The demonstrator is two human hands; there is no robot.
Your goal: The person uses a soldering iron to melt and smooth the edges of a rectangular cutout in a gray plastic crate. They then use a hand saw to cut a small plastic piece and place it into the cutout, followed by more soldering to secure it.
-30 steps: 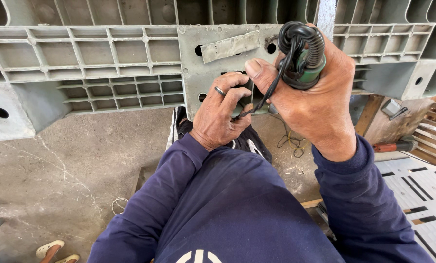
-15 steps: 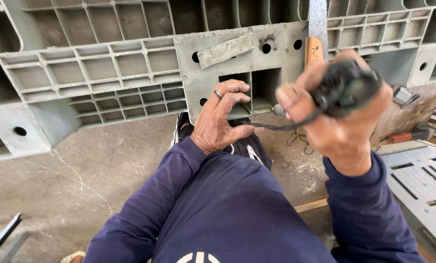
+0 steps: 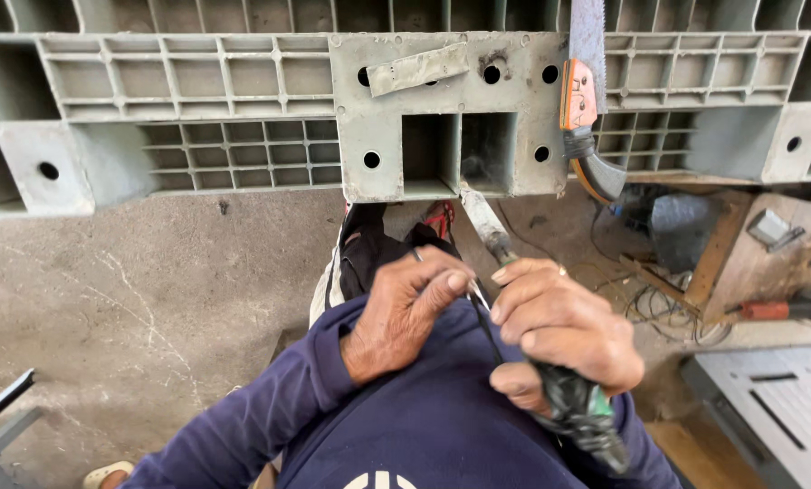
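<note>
A grey plastic pallet stands on its edge in front of me, its middle block full of holes and square openings. My right hand grips the dark green, tape-wrapped handle of a soldering-type hand tool over my lap. The tool's pale metal shaft points up at the foot of the block. My left hand sits beside it. Its fingertips pinch a thin black cord that runs along the tool.
A hand saw with an orange handle is stuck down into the pallet at upper right. A bent metal strip lies on the block. At right are wooden boards, loose cables, a red-handled tool and another grey pallet.
Both hands have come down from the pallet's middle block to my lap. The tool, held high before, now lies low with its shaft pointing up at the block.
</note>
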